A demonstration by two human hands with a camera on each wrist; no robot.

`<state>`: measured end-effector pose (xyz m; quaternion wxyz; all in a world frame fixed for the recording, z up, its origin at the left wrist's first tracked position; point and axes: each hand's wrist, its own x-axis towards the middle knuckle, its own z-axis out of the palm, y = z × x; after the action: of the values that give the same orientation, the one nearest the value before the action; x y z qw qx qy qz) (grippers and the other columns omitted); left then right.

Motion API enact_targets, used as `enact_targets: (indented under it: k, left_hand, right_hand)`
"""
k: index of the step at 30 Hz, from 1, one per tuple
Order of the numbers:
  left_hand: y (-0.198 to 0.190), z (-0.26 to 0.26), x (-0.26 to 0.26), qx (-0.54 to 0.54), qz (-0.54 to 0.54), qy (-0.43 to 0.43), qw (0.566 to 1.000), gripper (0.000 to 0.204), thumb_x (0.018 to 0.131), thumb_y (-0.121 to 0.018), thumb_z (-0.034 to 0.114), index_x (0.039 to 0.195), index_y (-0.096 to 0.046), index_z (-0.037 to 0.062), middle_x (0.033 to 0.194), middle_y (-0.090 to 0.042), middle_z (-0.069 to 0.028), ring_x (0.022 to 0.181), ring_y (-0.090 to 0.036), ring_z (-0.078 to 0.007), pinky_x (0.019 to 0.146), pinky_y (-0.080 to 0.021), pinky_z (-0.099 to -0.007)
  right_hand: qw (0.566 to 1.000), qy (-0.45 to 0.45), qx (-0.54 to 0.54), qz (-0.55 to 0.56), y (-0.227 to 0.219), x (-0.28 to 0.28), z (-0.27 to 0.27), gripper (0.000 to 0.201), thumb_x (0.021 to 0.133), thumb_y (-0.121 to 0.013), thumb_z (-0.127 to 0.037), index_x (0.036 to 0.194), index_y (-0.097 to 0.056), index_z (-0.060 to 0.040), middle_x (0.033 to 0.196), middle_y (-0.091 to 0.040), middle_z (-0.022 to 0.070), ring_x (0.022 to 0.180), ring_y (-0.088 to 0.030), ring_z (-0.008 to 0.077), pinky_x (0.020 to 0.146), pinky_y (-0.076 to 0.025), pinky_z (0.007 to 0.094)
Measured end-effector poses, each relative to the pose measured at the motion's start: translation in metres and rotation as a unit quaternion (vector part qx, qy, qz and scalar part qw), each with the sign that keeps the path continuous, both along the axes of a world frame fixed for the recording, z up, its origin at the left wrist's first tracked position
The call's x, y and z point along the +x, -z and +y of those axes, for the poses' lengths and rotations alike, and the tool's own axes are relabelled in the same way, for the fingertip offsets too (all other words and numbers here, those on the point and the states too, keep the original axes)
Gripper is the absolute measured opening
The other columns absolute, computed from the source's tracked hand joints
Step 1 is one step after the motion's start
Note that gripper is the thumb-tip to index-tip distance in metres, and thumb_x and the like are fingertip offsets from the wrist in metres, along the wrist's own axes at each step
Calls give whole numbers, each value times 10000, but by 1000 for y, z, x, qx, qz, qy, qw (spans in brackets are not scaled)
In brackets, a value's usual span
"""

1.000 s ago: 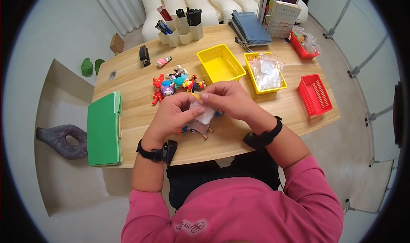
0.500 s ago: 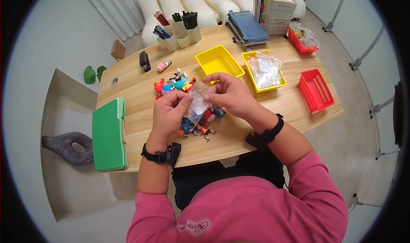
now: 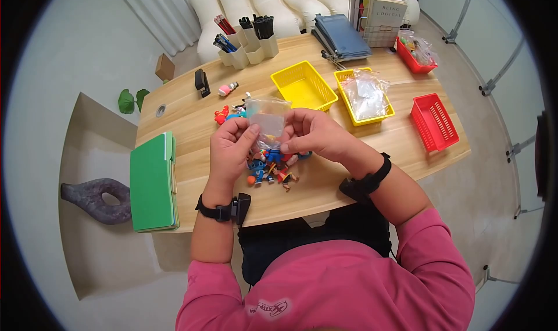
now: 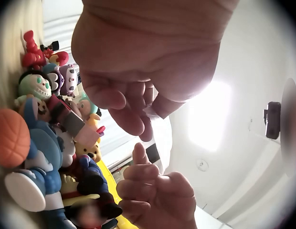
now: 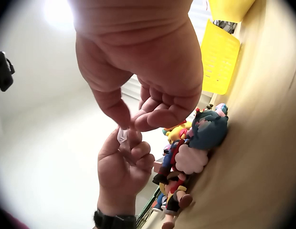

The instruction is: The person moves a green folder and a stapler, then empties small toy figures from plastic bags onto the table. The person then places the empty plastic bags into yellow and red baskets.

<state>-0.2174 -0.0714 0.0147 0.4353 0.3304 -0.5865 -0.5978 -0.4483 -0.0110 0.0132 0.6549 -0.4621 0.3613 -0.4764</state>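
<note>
A small clear plastic bag [image 3: 267, 123] with a whitish panel is stretched between my two hands above the table. My left hand [image 3: 229, 148] pinches its left side between thumb and fingers. On the other side my right hand [image 3: 317, 134] holds its lower right edge, thumb in front. Beneath the hands lies a pile of small toy figures; a blue figure [image 4: 45, 152] with an orange basketball [image 4: 10, 137] stands out in the left wrist view. A figure with a white cloud shape [image 5: 191, 159] shows in the right wrist view. The bag partly covers the pile.
A yellow basket [image 3: 290, 78] stands beyond the hands, beside another yellow basket [image 3: 381, 119] full of clear bags. Red baskets, one of them at the right edge [image 3: 433, 122], sit farther right. A green folder [image 3: 152, 183] lies left; a stapler [image 3: 201, 83] and pen holders [image 3: 250, 55] stand behind.
The bag, earlier hanging toward me below the fingers, now extends up and away past them. Both hands have shifted their grip on it. The figures beneath have come more into sight.
</note>
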Motion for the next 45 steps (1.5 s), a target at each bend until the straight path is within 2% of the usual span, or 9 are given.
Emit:
enact_targets:
  k: [7,9,18,26,32,36,39,42,45]
  left_hand:
    - [8,-3,1,-17,-9,11,1000,161,1016,-721,156,1077,-681,13,810,-697,-8,624,-618,-37,551,-542,-200]
    - [5,-2,2,-5,-7,1,1000,164,1015,-725,157,1084,-678,16,806,-693,-5,625,-618,-36,551,-541,-198]
    - [-3,8,-10,23,10,43,999,207,988,-750,91,1147,-632,31,891,-696,-6,729,-631,-45,616,-511,-203]
    - [1,3,-5,-132,-21,152,979,574,965,-716,-22,1500,-515,32,1422,-609,-119,1253,-624,-179,1019,-536,-312]
    - [-5,11,-10,-48,33,150,987,782,956,-702,-54,1636,-321,8,1587,-473,-152,1340,-591,-236,1115,-506,-373]
    - [-10,12,-9,-37,53,164,984,849,942,-700,-78,1661,-259,19,1616,-442,-158,1370,-570,-243,1122,-502,-374]
    - [-14,15,-12,-31,64,145,987,868,907,-721,-79,1653,-285,15,1636,-433,-138,1356,-586,-221,981,-568,-291]
    - [-10,13,-16,-44,85,128,987,880,896,-720,-84,1654,-284,16,1636,-437,-133,1236,-646,-174,858,-586,-243]
    - [-6,11,-8,-48,38,116,991,852,888,-716,-74,1640,-328,23,1612,-468,-136,882,-617,-69,707,-538,-201]
  right_hand:
    - [993,110,4,49,12,0,-8,271,995,-759,-278,1098,-723,-31,900,-728,16,753,-644,53,609,-494,216]
    - [986,156,35,-51,7,-4,-8,213,1043,-692,-223,1122,-723,-28,881,-728,29,731,-643,60,613,-483,210]
    - [997,76,-4,30,11,1,-5,237,934,-816,-149,1105,-724,-14,888,-751,48,748,-681,80,609,-513,231]
    - [990,138,-33,-10,10,1,-6,288,913,-812,-57,1069,-571,-80,842,-687,14,719,-644,68,608,-491,211]
    - [982,149,-118,16,14,5,-5,370,889,-810,2,1208,-625,-25,935,-695,37,850,-670,75,739,-562,250]
    - [988,91,-85,94,-2,1,1,569,903,-784,21,1443,-608,-7,954,-692,26,874,-653,71,764,-540,239]
    - [987,97,-101,80,2,-1,0,608,910,-772,25,1486,-579,-8,953,-688,21,852,-640,67,753,-529,240]
    - [982,117,-124,81,4,-3,-1,622,875,-779,-17,1472,-605,-25,906,-678,2,792,-613,52,709,-531,242]
    - [978,142,-120,91,-3,-13,2,605,868,-780,-15,1451,-621,-19,934,-695,16,785,-617,61,709,-532,241]
